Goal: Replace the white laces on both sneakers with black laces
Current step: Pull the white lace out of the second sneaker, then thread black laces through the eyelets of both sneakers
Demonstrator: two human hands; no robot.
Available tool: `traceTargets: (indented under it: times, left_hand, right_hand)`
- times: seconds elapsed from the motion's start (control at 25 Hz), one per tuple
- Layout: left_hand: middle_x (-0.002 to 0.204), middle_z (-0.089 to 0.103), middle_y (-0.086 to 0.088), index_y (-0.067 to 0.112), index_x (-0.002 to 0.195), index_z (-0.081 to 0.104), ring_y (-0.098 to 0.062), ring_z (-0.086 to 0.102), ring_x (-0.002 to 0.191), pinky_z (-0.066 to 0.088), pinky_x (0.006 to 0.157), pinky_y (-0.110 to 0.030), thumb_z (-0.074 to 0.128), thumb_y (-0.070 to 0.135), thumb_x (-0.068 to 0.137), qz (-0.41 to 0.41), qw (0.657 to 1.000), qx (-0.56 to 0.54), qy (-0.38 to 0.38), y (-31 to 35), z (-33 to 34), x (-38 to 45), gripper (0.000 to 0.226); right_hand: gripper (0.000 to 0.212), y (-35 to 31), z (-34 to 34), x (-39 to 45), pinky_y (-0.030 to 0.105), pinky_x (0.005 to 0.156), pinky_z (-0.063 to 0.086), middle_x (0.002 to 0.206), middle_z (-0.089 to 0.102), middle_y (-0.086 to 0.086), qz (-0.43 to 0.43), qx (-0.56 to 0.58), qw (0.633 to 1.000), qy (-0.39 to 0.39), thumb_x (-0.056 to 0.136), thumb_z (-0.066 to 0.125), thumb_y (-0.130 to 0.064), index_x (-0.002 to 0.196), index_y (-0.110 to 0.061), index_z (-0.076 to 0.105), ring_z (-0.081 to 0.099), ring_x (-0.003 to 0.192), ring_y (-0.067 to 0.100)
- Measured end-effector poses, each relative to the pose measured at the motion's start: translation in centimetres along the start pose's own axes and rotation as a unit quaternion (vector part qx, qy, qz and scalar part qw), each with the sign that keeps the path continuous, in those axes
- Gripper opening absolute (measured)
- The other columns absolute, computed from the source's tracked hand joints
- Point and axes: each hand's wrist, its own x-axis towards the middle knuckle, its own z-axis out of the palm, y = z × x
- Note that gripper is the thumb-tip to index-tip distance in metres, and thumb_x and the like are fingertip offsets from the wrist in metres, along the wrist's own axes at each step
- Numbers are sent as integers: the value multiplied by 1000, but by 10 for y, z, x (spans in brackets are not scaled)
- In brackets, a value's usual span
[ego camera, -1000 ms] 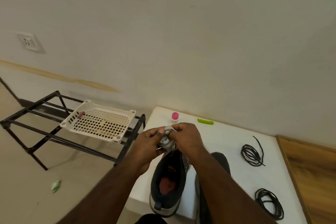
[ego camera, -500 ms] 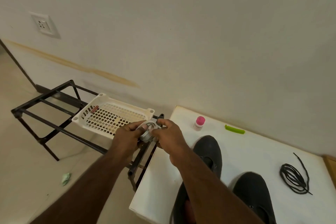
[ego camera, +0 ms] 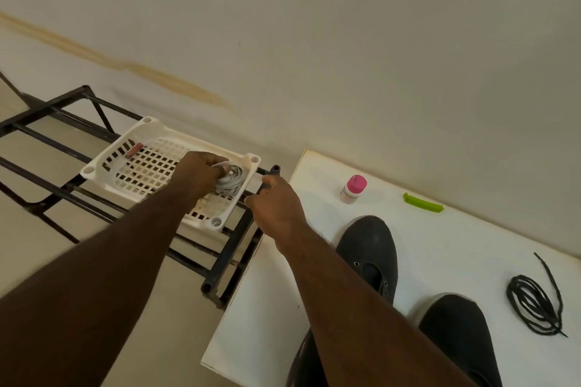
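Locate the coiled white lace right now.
Head view, left of centre: the coiled white lace sits at the right end of the white basket on the black rack, under the left hand, whose fingers hold it.

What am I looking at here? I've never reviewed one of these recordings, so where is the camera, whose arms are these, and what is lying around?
There is no machine: a person wears a camera on the head, looking forward and down at their own bare arms. The left hand holds a coiled white lace over a white basket, which sits on a black metal rack by the wall. The right hand is beside it, fingers loosely curled, holding nothing. On the white table stand two dark sneakers, their eyelets bare as far as they show. There is also a coiled black lace, a small bottle with a pink cap and a green clip near the wall.
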Motion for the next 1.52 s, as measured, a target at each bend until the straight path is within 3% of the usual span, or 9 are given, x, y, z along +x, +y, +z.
traceTargets:
  times: [0.16, 0.32, 0.44, 0.6, 0.84, 1.04, 1.16, 1.36, 1.52]
  left_hand:
    - [82, 67, 0, 17, 106, 76, -11, 58, 68, 42, 60, -24, 56, 27, 98, 68, 975, 211, 29, 2, 16, -1, 23]
    - [129, 58, -19, 14, 136, 55, -38, 54, 117, 43, 102, -49, 43, 31, 101, 6, 943, 332, -15, 9, 12, -5, 41]
    - [152, 40, -16, 13, 150, 35, -39, 37, 138, 29, 113, -56, 38, 38, 102, 0, 941, 337, -22, 24, 7, -26, 54]
    - [142, 52, -15, 11, 142, 49, -35, 47, 130, 39, 106, -54, 52, 25, 98, 193, 948, 248, 57, 55, 21, -92, 47]
    - [138, 56, -5, 16, 136, 55, -22, 51, 126, 36, 109, -37, 58, 25, 97, 234, 954, 149, -114, 94, 98, -220, 40]
    - [128, 61, 4, 24, 128, 60, -17, 53, 121, 40, 107, -35, 55, 32, 95, 379, 886, 235, -125, 101, 142, -316, 35]
    - [134, 53, 1, 23, 137, 51, -18, 49, 125, 38, 108, -34, 55, 33, 95, 307, 903, 215, -211, 92, 169, -358, 43]
    - [146, 46, -1, 23, 145, 43, -21, 44, 134, 34, 115, -38, 51, 27, 98, 270, 908, 235, -216, 77, 186, -378, 48]
    - [141, 52, -3, 18, 143, 49, -21, 48, 130, 34, 114, -35, 47, 22, 100, 282, 911, 242, -180, 75, 191, -378, 43]
  right_hand:
    - [63, 7, 4, 5, 21, 74, 49, 139, 56, 6, -34, -76, 997, 0, 92, 65, -15, 150, -16, 40, 57, 103, 16]
    - [58, 4, 0, -5, 28, 79, 50, 134, 58, 9, -45, -99, 994, -25, 91, 62, -11, 146, -10, 43, 56, 101, 18]
    - [45, -2, -13, -21, 28, 78, 45, 122, 59, 9, -52, -120, 990, -45, 91, 61, -10, 135, -8, 48, 53, 97, 19]
    - [53, -2, -49, -63, 29, 96, 41, 140, 55, 9, -72, -121, 990, -1, 95, 61, -14, 145, -11, 44, 53, 127, 27]
    - [57, 64, -136, -169, 23, 105, 33, 146, 52, 1, -61, -136, 974, 171, 93, 58, -21, 148, -19, 45, 48, 134, 19]
    - [48, 152, -193, -257, 29, 112, 36, 142, 57, 4, 21, -138, 961, 240, 95, 56, -16, 142, -14, 53, 50, 133, 21]
    - [42, 197, -213, -287, 28, 106, 39, 138, 61, 5, 91, -148, 954, 245, 95, 55, -14, 137, -12, 59, 55, 129, 21]
    - [17, 243, -245, -306, 25, 78, 43, 106, 68, 8, 155, -211, 933, 247, 87, 57, -7, 100, -6, 67, 64, 105, 28]
    - [23, 250, -244, -296, 32, 90, 51, 112, 65, 0, 171, -256, 918, 248, 90, 54, -10, 110, -17, 64, 62, 110, 23]
